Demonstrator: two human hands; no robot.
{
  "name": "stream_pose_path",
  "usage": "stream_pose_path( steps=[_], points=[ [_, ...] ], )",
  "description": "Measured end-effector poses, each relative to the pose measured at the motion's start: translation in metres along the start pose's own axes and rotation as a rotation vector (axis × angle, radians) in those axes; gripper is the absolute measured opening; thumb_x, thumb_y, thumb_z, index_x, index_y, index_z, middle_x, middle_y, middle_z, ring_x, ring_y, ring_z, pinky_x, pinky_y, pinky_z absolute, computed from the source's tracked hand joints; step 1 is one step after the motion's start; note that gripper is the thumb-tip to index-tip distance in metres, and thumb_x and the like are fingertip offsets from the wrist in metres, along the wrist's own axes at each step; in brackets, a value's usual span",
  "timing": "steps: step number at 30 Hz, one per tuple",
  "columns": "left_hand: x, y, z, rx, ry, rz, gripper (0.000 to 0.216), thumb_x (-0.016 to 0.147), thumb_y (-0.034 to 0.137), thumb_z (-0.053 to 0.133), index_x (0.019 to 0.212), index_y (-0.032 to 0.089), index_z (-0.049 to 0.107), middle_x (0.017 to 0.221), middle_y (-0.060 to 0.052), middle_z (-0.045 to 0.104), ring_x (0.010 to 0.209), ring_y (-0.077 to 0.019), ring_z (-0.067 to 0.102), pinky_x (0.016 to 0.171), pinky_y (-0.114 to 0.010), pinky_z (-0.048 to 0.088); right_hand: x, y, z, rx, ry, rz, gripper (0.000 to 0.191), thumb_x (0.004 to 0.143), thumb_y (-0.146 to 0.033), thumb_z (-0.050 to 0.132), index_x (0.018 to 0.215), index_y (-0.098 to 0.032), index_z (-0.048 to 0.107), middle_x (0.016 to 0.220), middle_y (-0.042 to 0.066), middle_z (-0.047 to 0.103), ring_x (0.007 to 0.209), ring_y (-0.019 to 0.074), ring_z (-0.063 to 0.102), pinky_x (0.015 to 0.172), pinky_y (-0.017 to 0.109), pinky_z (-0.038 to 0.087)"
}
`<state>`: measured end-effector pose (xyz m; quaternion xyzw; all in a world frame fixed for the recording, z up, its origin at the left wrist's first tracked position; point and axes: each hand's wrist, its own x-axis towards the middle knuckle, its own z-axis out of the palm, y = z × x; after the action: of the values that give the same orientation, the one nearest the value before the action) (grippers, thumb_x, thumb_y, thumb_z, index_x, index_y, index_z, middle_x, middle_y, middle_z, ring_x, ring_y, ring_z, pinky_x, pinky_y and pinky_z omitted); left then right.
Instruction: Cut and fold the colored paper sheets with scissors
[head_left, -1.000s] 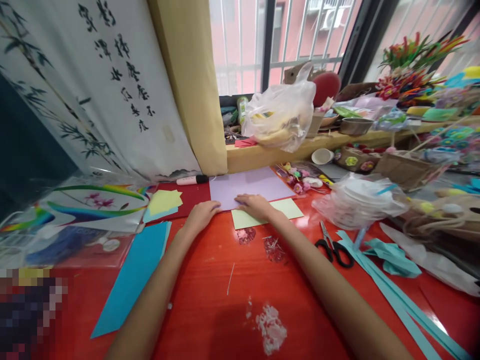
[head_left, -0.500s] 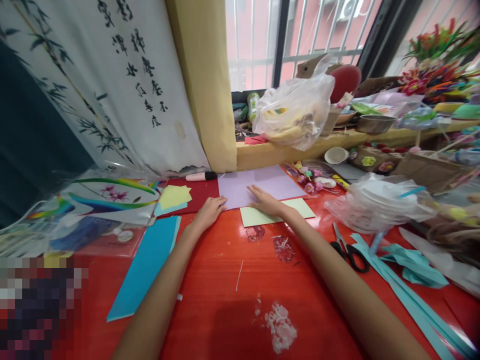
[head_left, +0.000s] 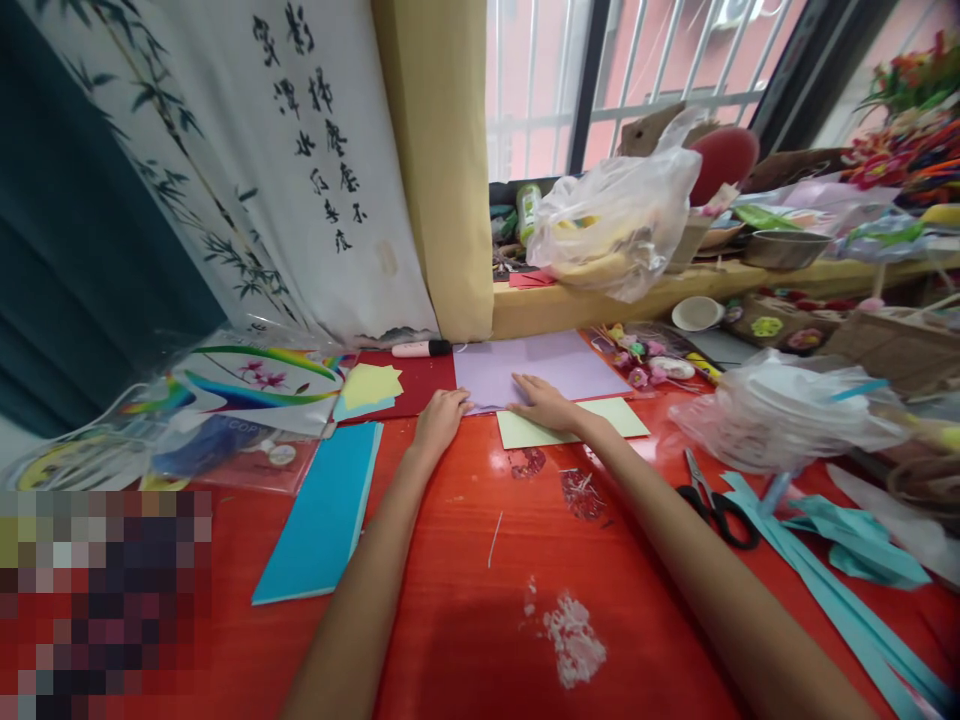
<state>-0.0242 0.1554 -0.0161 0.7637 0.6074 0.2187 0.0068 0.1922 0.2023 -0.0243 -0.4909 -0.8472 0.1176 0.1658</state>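
Lavender sheet (head_left: 544,362) lies flat at the back of the red counter (head_left: 450,640), below the window ledge (head_left: 570,312); both hands are at its near edge.

Left hand (head_left: 440,420): fingers close together and slightly bent, tips at the sheet's near left corner. Cannot tell whether they pinch the edge or only press on it.

Right hand (head_left: 546,406): fingers extended, somewhat parted, gripping nothing; tips over the sheet's near margin, to the right of the left hand, a strip of lavender showing between the two. Most of the sheet extends beyond the fingertips, toward the ledge and to the right. The same hand's heel and wrist pass over a pale green paper (head_left: 519,430), which lies along the sheet's near edge.

Left of the lavender sheet: dark red sheet (head_left: 426,385), bearing a pink marker (head_left: 411,349) with black cap at its far side and yellow paper (head_left: 371,384) at its left. Blue paper (head_left: 319,520) lies nearer, left of the left forearm.

Right of the right forearm: black-handled scissors (head_left: 726,518), blades partly apart, just beside long aqua strips (head_left: 840,615). White residue (head_left: 576,640) marks the near counter between the forearms.
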Motion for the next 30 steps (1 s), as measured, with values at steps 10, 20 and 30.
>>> stream_pose_path(
  steps=[10, 20, 30],
  points=[
    [0.007, 0.011, 0.002, 0.066, 0.079, -0.011, 0.038, 0.089, 0.043, 0.036, 0.113, 0.019, 0.053, 0.112, -0.009, 0.059, 0.104, -0.0236, 0.048, 0.084, -0.033, 0.040, 0.005, 0.003, 0.001, -0.031, 0.014, 0.005, 0.041, 0.093, -0.033, 0.031, 0.129, -0.022, 0.048, 0.136, 0.010, 0.041, 0.128, 0.0242, 0.034, 0.103, 0.040, 0.029],
    [0.010, 0.000, 0.003, -0.004, 0.062, 0.051, 0.029, 0.090, 0.033, 0.039, 0.106, 0.023, 0.062, 0.109, -0.004, 0.059, 0.097, -0.0204, 0.050, 0.086, -0.030, 0.040, 0.004, 0.002, 0.001, -0.042, 0.013, 0.014, 0.041, 0.092, -0.034, 0.033, 0.129, -0.021, 0.048, 0.137, 0.012, 0.040, 0.128, 0.0250, 0.034, 0.102, 0.041, 0.029],
    [0.016, -0.006, -0.001, -0.051, -0.013, 0.062, 0.038, 0.082, 0.010, 0.040, 0.111, 0.023, 0.062, 0.113, -0.004, 0.059, 0.103, -0.0198, 0.051, 0.092, -0.031, 0.039, 0.003, 0.000, 0.001, -0.016, -0.008, 0.028, 0.044, 0.090, -0.031, 0.036, 0.132, -0.020, 0.044, 0.141, 0.014, 0.034, 0.130, 0.0286, 0.030, 0.104, 0.044, 0.025]
  ],
)
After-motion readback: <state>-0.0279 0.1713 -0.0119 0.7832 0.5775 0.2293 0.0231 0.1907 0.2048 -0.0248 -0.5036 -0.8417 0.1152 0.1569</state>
